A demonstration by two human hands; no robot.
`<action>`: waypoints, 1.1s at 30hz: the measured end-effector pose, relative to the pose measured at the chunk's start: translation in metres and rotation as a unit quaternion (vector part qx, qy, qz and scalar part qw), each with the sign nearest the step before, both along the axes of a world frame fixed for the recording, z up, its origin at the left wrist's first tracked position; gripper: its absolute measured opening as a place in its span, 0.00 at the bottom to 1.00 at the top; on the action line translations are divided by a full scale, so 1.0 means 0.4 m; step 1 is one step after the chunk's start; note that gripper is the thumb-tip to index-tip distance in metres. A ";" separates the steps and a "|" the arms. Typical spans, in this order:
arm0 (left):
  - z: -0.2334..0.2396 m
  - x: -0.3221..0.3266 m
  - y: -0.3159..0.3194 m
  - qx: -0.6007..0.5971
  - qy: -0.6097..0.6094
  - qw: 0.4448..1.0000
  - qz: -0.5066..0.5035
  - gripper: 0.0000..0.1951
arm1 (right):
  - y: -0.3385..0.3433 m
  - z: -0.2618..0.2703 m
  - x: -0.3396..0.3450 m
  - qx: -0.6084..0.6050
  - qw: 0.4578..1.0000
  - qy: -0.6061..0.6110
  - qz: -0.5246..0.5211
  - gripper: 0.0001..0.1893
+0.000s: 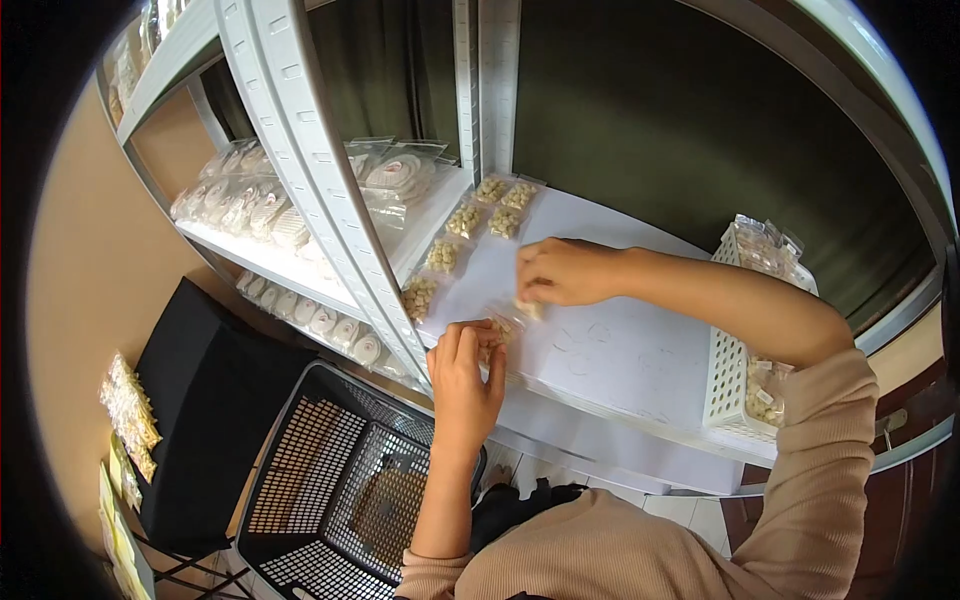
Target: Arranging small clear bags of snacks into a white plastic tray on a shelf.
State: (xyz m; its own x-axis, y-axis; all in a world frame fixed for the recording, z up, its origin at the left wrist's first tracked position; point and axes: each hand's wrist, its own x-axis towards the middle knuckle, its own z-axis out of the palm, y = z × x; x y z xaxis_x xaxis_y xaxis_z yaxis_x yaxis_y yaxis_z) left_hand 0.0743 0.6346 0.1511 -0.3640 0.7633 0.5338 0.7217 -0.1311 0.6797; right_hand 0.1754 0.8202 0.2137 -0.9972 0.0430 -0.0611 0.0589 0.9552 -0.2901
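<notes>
My left hand (466,367) is at the front edge of the white shelf (615,360), its fingers closed on a small clear bag of pale pieces (501,330). Just behind and to the right, my right hand (559,274) reaches down over the shelf with bent fingers, blurred, at another small bag (529,308); whether it grips that bag cannot be told. Several similar filled bags (465,220) lie in two rows towards the shelf's back left corner, beside the metal upright.
A white perforated basket (726,375) with bagged goods stands at the shelf's right end. A black plastic basket (330,465) is below left. The slotted metal post (322,157) rises at the left, before shelves of packaged round white items (394,176).
</notes>
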 end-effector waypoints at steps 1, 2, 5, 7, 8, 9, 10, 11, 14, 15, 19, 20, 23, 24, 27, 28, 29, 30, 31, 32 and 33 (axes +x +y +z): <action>0.006 -0.003 -0.003 -0.001 0.001 1.000 -0.001 0.08 | 0.002 0.010 0.023 -0.044 0.999 -0.024 -0.012 0.15; 0.017 -0.007 -0.007 -0.027 -0.019 0.999 -0.022 0.10 | 0.004 0.019 0.047 -0.086 0.995 -0.046 -0.027 0.15; 0.031 -0.003 0.006 -0.048 -0.002 0.999 -0.023 0.13 | -0.006 -0.029 0.113 0.048 0.972 0.078 -0.215 0.18; 0.022 0.002 0.019 -0.043 0.036 0.998 -0.004 0.15 | 0.016 -0.036 0.118 0.001 0.973 0.000 -0.231 0.21; 0.006 0.002 0.031 -0.036 0.105 0.993 0.026 0.17 | 0.016 -0.029 0.116 -0.046 0.966 -0.081 -0.241 0.23; -0.004 0.002 0.038 -0.028 0.174 0.983 0.055 0.19 | 0.010 -0.026 0.117 -0.047 0.965 -0.079 -0.246 0.23; -0.008 0.002 0.038 -0.026 0.176 0.983 0.050 0.19 | 0.003 -0.023 0.118 -0.043 0.965 -0.091 -0.242 0.24; -0.001 0.006 0.037 -0.059 0.165 0.984 0.035 0.19 | -0.006 -0.015 0.121 -0.041 0.965 -0.104 -0.239 0.24; 0.016 0.022 0.043 -0.096 0.150 0.984 0.008 0.19 | -0.017 0.009 0.137 -0.058 0.977 -0.085 -0.189 0.24; 0.019 0.026 0.045 -0.105 0.128 0.986 -0.001 0.20 | -0.021 0.017 0.157 -0.058 0.975 -0.084 -0.195 0.24; 0.033 0.043 0.063 -0.093 0.018 0.993 -0.067 0.20 | -0.068 0.118 0.249 -0.042 0.974 0.153 -0.160 0.21; 0.039 0.051 0.070 -0.073 -0.039 0.992 -0.098 0.20 | -0.088 0.167 0.275 -0.087 0.965 0.154 -0.192 0.19; 0.080 0.106 0.095 -0.008 -0.198 0.961 -0.194 0.15 | -0.115 0.243 0.398 -0.143 0.925 0.241 -0.256 0.14; 0.087 0.118 0.105 0.002 -0.264 0.935 -0.237 0.13 | -0.124 0.266 0.444 -0.140 0.923 0.244 -0.264 0.14; 0.168 0.212 0.134 0.041 -0.301 0.893 -0.333 0.13 | -0.138 0.300 0.617 -0.136 0.870 0.306 -0.362 0.14; 0.191 0.248 0.149 0.058 -0.307 0.880 -0.357 0.13 | -0.143 0.302 0.679 -0.147 0.853 0.309 -0.393 0.16; 0.217 0.283 0.161 0.055 -0.309 0.876 -0.365 0.13 | -0.149 0.303 0.733 -0.159 0.837 0.312 -0.421 0.17; 0.245 0.310 0.165 0.056 -0.304 0.859 -0.409 0.12 | -0.151 0.293 0.777 -0.158 0.835 0.312 -0.424 0.17; 0.266 0.339 0.174 0.056 -0.297 0.839 -0.452 0.12 | -0.152 0.274 0.818 -0.132 0.828 0.301 -0.454 0.18; 0.282 0.375 0.186 0.055 -0.298 0.836 -0.457 0.12 | -0.160 0.261 0.852 -0.105 0.818 0.290 -0.485 0.20; 0.297 0.406 0.193 0.047 -0.257 0.837 -0.481 0.12 | -0.171 0.252 0.868 -0.137 0.811 0.291 -0.488 0.22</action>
State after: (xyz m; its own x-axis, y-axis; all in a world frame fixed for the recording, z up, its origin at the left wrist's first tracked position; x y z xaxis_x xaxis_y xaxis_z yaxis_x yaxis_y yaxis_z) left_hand 0.2368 0.7117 0.2700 0.1952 0.7990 0.5688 -0.1323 -0.5532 0.8225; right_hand 0.5227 0.7520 0.3147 -0.3588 0.8942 0.2676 0.5262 0.4306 -0.7333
